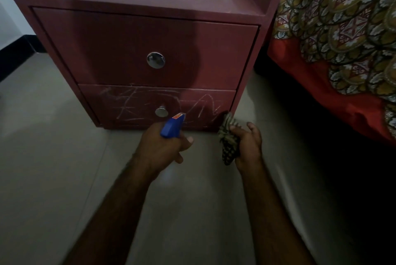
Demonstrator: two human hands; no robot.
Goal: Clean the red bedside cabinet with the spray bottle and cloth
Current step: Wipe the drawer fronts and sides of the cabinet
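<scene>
fingers (179,158) first: curling closed round the neck of the blue spray bottle (172,125) in the left hand (165,147), thumb lying along the side, trigger finger hiding behind the bottle, so not telling whether squeezing yet. aiming the nozzle at the lower drawer (120,104), hanging just short of it. bunching the patterned cloth (229,142) in the right hand (246,144), lower fingers gripping it, one upper finger lifting loosely off; cloth tip reaching the drawer's right corner, touching or only near, not telling which.

outward from there: facing pale scribbles (128,108) running across the lower drawer of the red bedside cabinet (102,50), either side of its metal knob (161,112).

judging the risks: spraying from this close and likely sending runs down the drawer front onto the floor (53,157), leaving a slick patch; misting sideways toward the bed cover (342,29) hanging just beside the cabinet; scrubbing too hard and perhaps dulling the paint or nudging the cabinet; holding the cloth half-loosely and possibly dropping it.

resting everything on smooth pale tiles, running up to a dark skirting (17,54) by the left wall, sitting in dim light, blurring slightly.
</scene>
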